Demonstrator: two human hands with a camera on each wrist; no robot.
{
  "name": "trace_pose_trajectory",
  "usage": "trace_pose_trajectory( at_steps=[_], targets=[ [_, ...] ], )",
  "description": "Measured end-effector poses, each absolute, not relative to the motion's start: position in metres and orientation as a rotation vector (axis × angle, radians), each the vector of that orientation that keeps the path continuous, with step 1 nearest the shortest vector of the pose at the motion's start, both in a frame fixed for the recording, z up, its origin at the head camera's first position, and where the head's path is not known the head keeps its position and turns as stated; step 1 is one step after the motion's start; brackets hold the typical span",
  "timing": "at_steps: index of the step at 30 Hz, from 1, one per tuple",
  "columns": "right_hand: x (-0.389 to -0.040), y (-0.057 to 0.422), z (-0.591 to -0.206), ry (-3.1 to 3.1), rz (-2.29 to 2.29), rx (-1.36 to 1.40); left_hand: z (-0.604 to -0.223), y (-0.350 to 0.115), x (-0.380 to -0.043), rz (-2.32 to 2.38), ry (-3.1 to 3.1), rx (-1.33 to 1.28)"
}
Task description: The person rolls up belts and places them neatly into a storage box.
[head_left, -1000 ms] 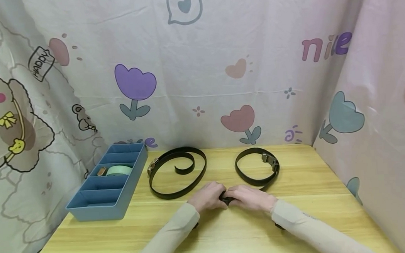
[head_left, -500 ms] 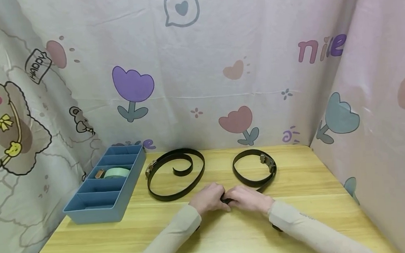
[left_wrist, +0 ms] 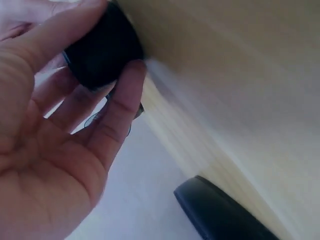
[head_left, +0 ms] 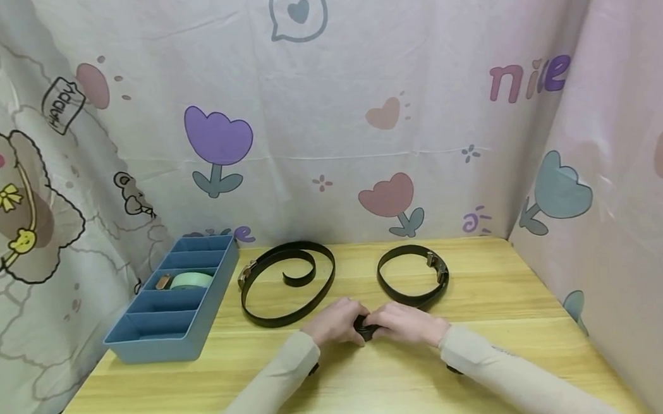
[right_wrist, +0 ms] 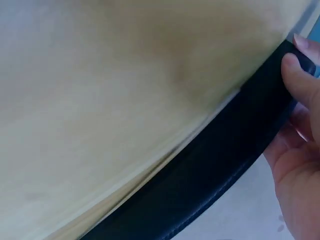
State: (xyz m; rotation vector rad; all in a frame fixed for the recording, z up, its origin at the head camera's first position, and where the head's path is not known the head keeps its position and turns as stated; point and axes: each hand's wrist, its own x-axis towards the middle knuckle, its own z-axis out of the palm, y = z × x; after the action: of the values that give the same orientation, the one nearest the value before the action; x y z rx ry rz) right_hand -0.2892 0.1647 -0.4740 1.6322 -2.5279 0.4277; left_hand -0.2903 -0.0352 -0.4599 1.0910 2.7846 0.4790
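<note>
Near the middle of the table, a small tight coil of black belt (head_left: 364, 327) sits between both hands. The left hand (head_left: 334, 321) grips the coil; in the left wrist view, thumb and fingers curl round the black roll (left_wrist: 105, 50). Close on its right, the right hand (head_left: 408, 324) pinches the belt between thumb and fingers. In the right wrist view the flat strap (right_wrist: 200, 170) stretches away from that hand. Behind the right hand, a loop of black belt (head_left: 383, 286) with a metal buckle (head_left: 438, 267) stands on edge. The right hand hides where strap and loop meet.
Another black belt (head_left: 333, 257) lies loosely looped behind the left hand, its buckle (head_left: 247, 274) at the left. A blue divided tray (head_left: 204, 322) stands at the table's left, with a pale green roll (head_left: 190, 279) in one compartment. Patterned curtains (head_left: 314, 107) enclose the table.
The coil between the hands shows more and has shifted slightly left. The buckled loop has slid a little left towards the hands, and the strap stretch beside the right hand no longer shows.
</note>
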Motion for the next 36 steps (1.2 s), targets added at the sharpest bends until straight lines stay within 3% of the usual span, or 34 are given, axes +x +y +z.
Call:
trace_pose_trajectory(
  at_steps=[7,15,25,36],
  targets=[
    [-0.283,0.159,-0.475,-2.623,0.384,1.539,-0.461,-0.027,-0.276,0.439,2.932,0.918],
    [-0.284,0.168,-0.47,-2.661,0.449,1.574,-0.462,-0.028,-0.283,0.439,2.864,1.032],
    [-0.286,0.163,-0.472,-2.576,0.358,1.539,-0.457,-0.025,-0.278,0.42,2.9,0.939],
    [-0.287,0.162,-0.465,-2.723,0.429,1.515,-0.46,-0.027,-0.287,0.453,2.843,1.031]
  ],
)
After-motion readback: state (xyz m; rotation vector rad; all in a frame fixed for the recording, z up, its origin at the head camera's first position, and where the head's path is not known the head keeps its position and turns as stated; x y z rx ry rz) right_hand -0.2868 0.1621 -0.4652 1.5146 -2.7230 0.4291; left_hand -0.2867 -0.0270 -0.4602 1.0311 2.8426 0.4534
